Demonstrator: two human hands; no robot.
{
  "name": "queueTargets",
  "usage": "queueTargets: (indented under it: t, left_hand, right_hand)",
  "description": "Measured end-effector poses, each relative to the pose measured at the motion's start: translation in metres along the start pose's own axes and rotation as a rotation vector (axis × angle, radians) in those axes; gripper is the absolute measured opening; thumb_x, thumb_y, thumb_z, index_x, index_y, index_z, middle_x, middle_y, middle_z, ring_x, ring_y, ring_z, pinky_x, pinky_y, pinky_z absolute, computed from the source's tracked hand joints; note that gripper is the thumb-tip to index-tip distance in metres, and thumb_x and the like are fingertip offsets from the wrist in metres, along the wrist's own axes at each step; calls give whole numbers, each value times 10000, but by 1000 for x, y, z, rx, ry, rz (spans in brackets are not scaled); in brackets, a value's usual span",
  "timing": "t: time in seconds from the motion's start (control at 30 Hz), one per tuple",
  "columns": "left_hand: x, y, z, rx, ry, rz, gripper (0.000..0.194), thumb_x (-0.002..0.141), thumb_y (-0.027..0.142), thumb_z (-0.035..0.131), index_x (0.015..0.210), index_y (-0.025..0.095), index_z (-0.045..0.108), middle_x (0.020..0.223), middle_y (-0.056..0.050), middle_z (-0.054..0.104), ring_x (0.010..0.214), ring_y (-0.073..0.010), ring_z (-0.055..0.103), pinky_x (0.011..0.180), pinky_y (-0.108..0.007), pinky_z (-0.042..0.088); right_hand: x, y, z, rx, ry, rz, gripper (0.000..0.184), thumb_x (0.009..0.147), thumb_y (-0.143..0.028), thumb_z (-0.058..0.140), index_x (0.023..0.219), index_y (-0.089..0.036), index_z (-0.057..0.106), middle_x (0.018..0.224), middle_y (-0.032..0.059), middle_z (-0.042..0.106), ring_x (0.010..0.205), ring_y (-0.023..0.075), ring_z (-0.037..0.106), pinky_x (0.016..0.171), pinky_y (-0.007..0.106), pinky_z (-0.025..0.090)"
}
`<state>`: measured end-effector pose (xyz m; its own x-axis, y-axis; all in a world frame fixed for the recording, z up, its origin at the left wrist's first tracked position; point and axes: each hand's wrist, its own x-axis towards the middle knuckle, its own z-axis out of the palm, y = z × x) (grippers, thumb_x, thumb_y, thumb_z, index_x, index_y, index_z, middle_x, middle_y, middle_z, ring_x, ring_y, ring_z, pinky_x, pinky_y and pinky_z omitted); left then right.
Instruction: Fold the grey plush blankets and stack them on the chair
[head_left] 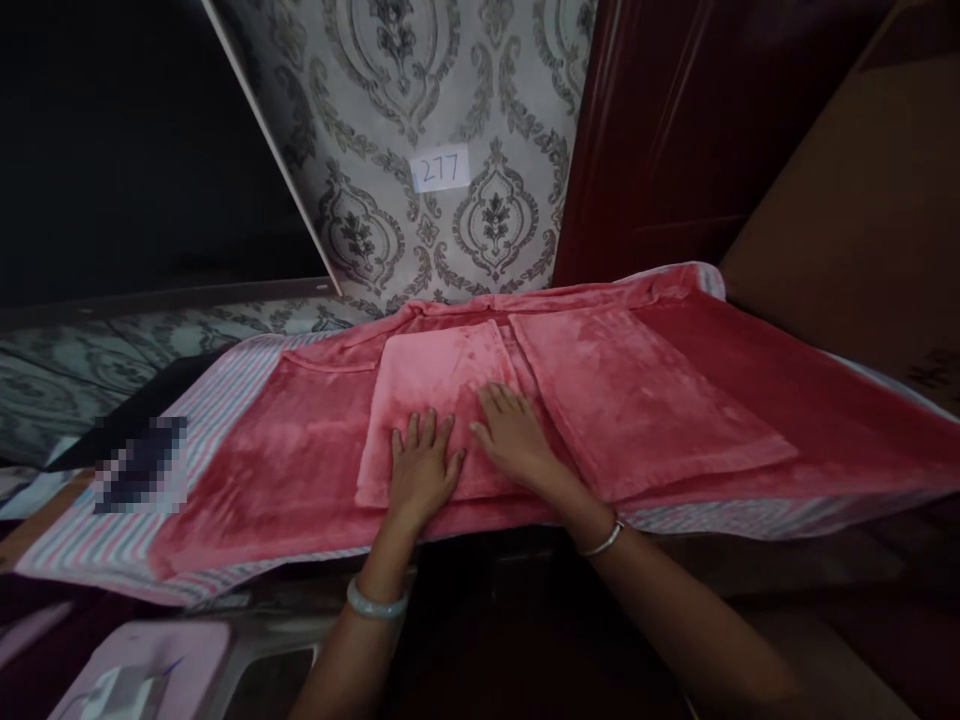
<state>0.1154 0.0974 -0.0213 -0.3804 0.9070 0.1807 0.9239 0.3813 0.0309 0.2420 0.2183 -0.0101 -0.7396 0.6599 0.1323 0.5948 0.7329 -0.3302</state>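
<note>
A folded pink plush cloth lies on a larger red plush blanket spread over a raised surface. My left hand lies flat on the folded cloth's near edge, fingers stretched out. My right hand rests flat beside it on the same cloth, fingers spread. Each wrist wears a bangle. A second folded pink cloth lies just right of my right hand, apart from it.
The blanket has a striped border at left and along the front. A dark object sits at far left. Patterned wallpaper with a paper tag reading 217 stands behind. A brown panel rises at right. A pale pink object lies below left.
</note>
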Motion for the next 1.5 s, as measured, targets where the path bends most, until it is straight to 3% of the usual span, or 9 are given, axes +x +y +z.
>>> queueTargets:
  t: [0.23,0.37,0.53,0.77,0.9,1.1,1.27,1.4,1.5]
  left_hand:
    - [-2,0,3,-16,-3,-1,590,999,456,428,1551,248,436,1651,-122,331,1529,-396,268,1203,-679,228]
    - [-2,0,2,-31,-3,2,594,1003,451,421,1557,239,425,1652,-114,332,1531,-398,257,1206,-684,218]
    - [-3,0,2,-54,3,15,585,1013,454,390,1560,247,418,1642,-90,359,1536,-399,241,1209,-692,202]
    - [-6,1,-3,-119,-46,8,590,998,454,441,1557,267,420,1653,-77,337,1549,-385,212,1224,-683,166]
    - [8,-22,-17,-299,-82,20,536,988,427,475,1492,248,513,1615,-100,411,1529,-359,285,1223,-657,195]
    - [23,-92,-18,-838,209,-437,459,850,312,667,1274,136,675,1416,-173,622,1371,-328,534,1197,-487,364]
    - [8,-107,-18,-1390,103,-715,464,717,325,833,1138,168,719,1094,-121,779,1096,-310,718,995,-444,566]
    - [3,-95,-32,-1534,-67,-775,334,679,285,852,973,164,748,852,-111,789,925,-317,762,841,-423,630]
    - [6,-92,-38,-1548,-86,-792,231,681,263,815,884,180,743,805,-97,781,960,-327,757,876,-444,624]
  right_hand:
    - [-15,0,24,-24,-11,-8,676,1011,-439,425,1587,-94,347,1657,162,268,1553,286,205,1255,507,137]
    - [4,-9,4,17,-45,19,619,1026,-352,363,1586,-88,345,1638,175,323,1532,287,267,1237,491,208]
    - [39,-26,-11,47,71,-33,612,1000,-258,349,1592,-104,329,1665,157,269,1552,282,204,1231,516,213]
    - [49,1,34,-40,134,-7,602,1016,-304,337,1572,-73,363,1650,166,298,1540,293,235,1248,519,145]
    - [50,3,39,-52,132,10,603,1022,-323,350,1575,-85,367,1651,164,296,1534,295,251,1247,513,141]
    - [52,-2,33,-23,102,26,599,1027,-326,361,1578,-91,365,1656,142,290,1544,290,222,1251,499,122]
    - [53,-4,33,32,101,33,594,1030,-340,366,1580,-115,373,1662,136,277,1550,280,208,1255,496,106]
    - [57,-4,31,85,94,37,602,1030,-341,375,1581,-100,363,1671,137,249,1556,272,192,1262,485,96]
    - [56,-5,24,146,83,39,610,1018,-328,398,1580,-94,360,1671,137,252,1553,272,204,1266,476,109]
